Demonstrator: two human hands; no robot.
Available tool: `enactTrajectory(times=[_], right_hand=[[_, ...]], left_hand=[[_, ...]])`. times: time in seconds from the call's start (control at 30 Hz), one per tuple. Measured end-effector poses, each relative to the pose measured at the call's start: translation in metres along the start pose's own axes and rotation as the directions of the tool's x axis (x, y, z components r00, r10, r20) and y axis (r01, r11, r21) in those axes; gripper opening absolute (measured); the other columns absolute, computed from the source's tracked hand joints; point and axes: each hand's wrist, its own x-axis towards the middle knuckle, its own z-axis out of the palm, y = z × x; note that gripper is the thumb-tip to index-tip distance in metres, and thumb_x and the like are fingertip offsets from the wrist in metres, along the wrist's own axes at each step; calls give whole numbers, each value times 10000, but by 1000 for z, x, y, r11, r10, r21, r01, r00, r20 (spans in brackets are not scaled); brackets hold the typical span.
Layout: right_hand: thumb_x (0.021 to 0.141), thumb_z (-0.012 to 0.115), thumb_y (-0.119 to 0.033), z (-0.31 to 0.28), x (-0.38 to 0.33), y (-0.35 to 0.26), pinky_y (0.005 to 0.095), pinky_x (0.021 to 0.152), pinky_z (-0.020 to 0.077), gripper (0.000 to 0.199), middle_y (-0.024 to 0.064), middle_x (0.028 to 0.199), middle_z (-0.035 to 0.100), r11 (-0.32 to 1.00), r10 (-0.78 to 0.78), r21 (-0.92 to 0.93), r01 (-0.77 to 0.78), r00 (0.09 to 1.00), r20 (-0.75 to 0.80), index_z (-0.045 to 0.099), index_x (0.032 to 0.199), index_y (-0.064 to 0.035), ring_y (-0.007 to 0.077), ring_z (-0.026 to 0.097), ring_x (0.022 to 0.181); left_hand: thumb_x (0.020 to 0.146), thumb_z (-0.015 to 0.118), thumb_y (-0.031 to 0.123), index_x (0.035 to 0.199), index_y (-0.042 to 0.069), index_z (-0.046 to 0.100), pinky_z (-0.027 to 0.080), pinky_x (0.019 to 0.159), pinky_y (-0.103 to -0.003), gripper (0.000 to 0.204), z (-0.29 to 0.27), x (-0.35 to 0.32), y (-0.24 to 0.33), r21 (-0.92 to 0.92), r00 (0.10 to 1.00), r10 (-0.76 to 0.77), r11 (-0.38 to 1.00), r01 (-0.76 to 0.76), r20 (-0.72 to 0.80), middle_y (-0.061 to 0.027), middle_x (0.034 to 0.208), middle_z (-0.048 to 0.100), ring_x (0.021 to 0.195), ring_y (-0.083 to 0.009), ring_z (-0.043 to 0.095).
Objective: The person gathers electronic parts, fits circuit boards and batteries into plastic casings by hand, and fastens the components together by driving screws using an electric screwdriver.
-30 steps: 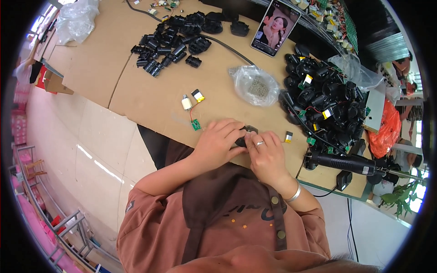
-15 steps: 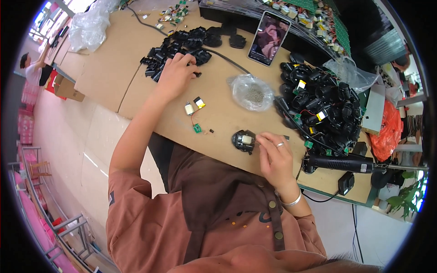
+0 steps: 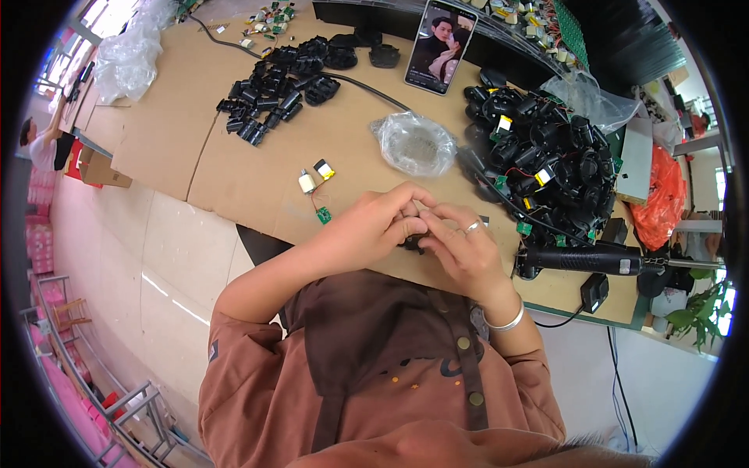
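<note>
Both hands meet over a small black plastic housing at the table's front edge, and they cover most of it. My left hand has its thumb and fingertips pinched together above the housing; what they hold is hidden. Against it, my right hand, with a ring, is also closed, its fingertips touching the left ones. To the left lie a silver motor, a small battery with yellow tape and a green circuit board on a thin wire. A clear plastic bag of small screws lies beyond my hands.
Small black plastic parts are heaped at the far left. A large pile of black housings with wires fills the right, a black electric screwdriver in front. A phone stands at the back. Another person is far left.
My left hand has come from the heap of black parts to the housing and now meets my right hand. The whole view has shifted slightly.
</note>
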Motion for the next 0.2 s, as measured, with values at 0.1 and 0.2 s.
enactTrajectory(times=[0.1,0.2], right_hand=[[680,717,27,-1,-1,2,330,657,506,367,116,993,574,993,83,82,-87,995,50,625,1033,-4,262,607,811],[683,719,22,1,-8,7,325,662,507,367,113,1001,583,978,189,83,-190,982,20,631,1038,-15,266,610,820]], left_hand=[[896,547,41,1175,15,487,470,650,-271,286,0,-2,-7,-32,999,35,999,-35,29,-65,742,584,674,-153,579],[899,556,66,1228,24,469,469,652,-268,343,-1,-4,-9,-9,995,67,998,-68,-75,-72,780,604,700,-157,584]])
